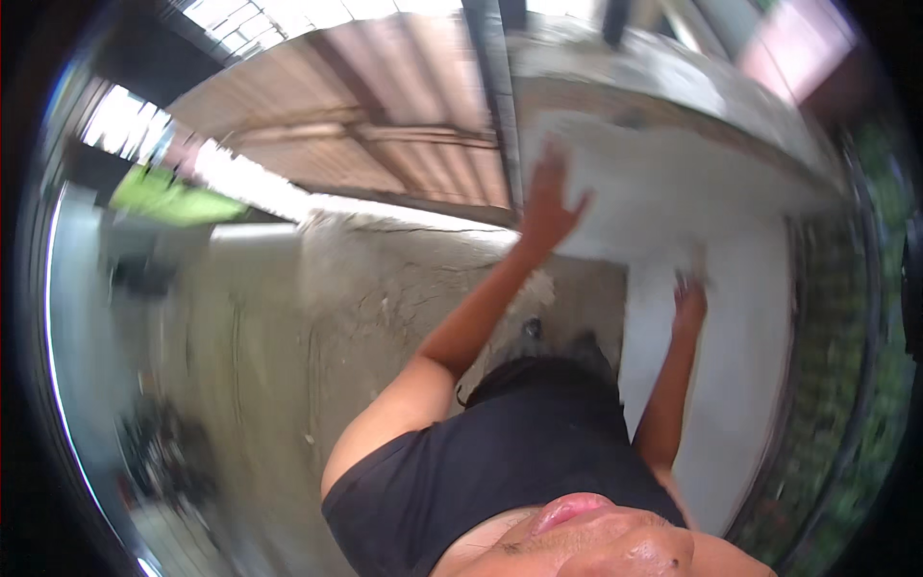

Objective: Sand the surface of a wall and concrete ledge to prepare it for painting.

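Leftmost, the fisheye's dark rim cuts off the scene, and a dark cluster [168, 452] on the grey-green floor [264, 385] is too smeared to identify. Above it a green patch [173, 197] shows without clear edges. Next come a cracked, rough concrete surface [394, 274] and, over it, a ribbed brownish sheet [375, 106], its upper part running into glare. The left hand [553, 197] is raised with thumb and fingers spread, apparently holding nothing; blur softens its fingertips, and whether it touches the pale grey wall [654, 183] behind it cannot be told. That wall, the thing nearest both hands, spans the right-centre and continues down beside the right forearm. Below, the person's dark top [519, 452] hides much of the ground, and the feet are hard to make out. The right hand [689, 303] is in front of the wall's lower part, fingers blurred upward; its grip cannot be judged, nor whether the faint streak at its fingertips is an object. Farthest right, greenery [827, 413] dissolves into the rim.
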### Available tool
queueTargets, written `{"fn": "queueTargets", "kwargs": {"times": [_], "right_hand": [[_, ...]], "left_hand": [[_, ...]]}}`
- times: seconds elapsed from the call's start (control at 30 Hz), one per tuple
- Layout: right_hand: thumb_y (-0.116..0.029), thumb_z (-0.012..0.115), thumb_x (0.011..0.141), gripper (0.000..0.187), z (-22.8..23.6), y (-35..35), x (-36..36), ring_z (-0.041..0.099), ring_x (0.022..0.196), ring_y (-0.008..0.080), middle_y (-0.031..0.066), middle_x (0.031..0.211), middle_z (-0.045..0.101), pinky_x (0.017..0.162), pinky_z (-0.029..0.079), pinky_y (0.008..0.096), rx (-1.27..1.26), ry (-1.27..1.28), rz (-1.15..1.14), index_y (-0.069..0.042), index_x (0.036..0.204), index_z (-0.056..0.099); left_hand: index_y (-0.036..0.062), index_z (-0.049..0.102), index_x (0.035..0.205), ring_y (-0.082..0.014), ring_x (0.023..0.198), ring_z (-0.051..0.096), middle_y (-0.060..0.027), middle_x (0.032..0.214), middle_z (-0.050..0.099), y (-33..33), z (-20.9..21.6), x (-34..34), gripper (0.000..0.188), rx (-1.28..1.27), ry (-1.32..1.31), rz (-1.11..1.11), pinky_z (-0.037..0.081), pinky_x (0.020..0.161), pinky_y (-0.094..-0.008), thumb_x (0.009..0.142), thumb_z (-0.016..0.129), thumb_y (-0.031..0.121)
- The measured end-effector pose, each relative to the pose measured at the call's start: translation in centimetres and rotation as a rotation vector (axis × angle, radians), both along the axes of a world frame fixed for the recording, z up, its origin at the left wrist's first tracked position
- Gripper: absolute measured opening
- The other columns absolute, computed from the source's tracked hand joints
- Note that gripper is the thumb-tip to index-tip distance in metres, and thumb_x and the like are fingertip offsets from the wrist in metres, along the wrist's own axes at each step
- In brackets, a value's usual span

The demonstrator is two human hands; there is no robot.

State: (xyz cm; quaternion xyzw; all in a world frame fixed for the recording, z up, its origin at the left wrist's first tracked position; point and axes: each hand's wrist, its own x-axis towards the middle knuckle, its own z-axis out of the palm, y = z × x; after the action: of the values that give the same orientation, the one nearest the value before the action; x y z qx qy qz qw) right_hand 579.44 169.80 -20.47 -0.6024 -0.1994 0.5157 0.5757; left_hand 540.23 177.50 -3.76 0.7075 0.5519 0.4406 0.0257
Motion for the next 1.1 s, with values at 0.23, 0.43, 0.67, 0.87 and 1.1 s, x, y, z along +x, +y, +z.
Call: {"fn": "queueTargets", "kwargs": {"times": [0.23, 0.43, 0.67, 0.87, 1.1], "right_hand": [[-0.015, 0.051, 0.101, 0.037, 5.7, 16.9, 2.9, 0.065, 0.115, 0.0304, 0.0171, 0.121, 0.069, 0.101, 0.048, 0.0380, 0.232, -0.458, -0.364, 0.005, 0.129, 0.063], [-0.022, 0.049, 0.104, 0.047, 11.2, 21.6, -0.9, 0.057, 0.130, 0.0384, 0.0272, 0.136, 0.061, 0.107, 0.045, 0.0418, 0.130, -0.676, -0.531, 0.009, 0.140, 0.053], [-0.014, 0.049, 0.103, 0.049, 9.6, 23.4, 6.7, 0.054, 0.129, 0.0458, 0.0364, 0.142, 0.050, 0.109, 0.043, 0.0459, 0.061, -1.197, -0.396, 0.013, 0.144, 0.045], [-0.005, 0.051, 0.098, 0.052, 12.2, 22.8, 7.5, 0.058, 0.122, 0.0459, 0.0424, 0.141, 0.045, 0.108, 0.044, 0.0477, 0.176, -1.770, -0.386, 0.015, 0.145, 0.041], [-0.014, 0.032, 0.111, 0.044, 15.8, 22.6, 10.8, 0.041, 0.144, 0.0410, 0.0315, 0.151, 0.044, 0.122, 0.029, 0.0414, 0.218, -1.062, -0.249, 0.013, 0.145, 0.042]], "left_hand": [[-0.0071, 0.030, 0.155, -0.0413, 0.156, 0.015, -0.0300, 0.164, 0.022, 4.0, -1.9, 1.7, 0.084, -0.204, 0.073, 0.035, 0.016, 0.123, -0.0598, 0.096, 0.069, 0.038], [0.0033, 0.035, 0.157, -0.0334, 0.156, 0.021, -0.0184, 0.167, 0.025, 4.1, -0.1, 2.4, 0.077, -0.396, 0.203, 0.223, 0.013, 0.121, -0.0655, 0.098, 0.065, 0.042], [0.0020, 0.036, 0.156, -0.0338, 0.150, 0.037, -0.0224, 0.163, 0.033, 3.8, 0.5, 3.1, 0.072, -0.250, 0.087, 0.159, 0.029, 0.121, -0.0492, 0.097, 0.071, 0.025], [-0.0032, 0.042, 0.151, -0.0360, 0.145, 0.044, -0.0247, 0.155, 0.044, 4.2, 1.0, 4.4, 0.066, -0.308, 0.081, 0.244, 0.037, 0.117, -0.0449, 0.097, 0.070, 0.022], [-0.0041, 0.045, 0.149, -0.0349, 0.145, 0.043, -0.0239, 0.154, 0.046, 3.7, 1.4, 5.0, 0.064, -0.288, 0.031, 0.281, 0.036, 0.118, -0.0439, 0.100, 0.067, 0.030]]}}
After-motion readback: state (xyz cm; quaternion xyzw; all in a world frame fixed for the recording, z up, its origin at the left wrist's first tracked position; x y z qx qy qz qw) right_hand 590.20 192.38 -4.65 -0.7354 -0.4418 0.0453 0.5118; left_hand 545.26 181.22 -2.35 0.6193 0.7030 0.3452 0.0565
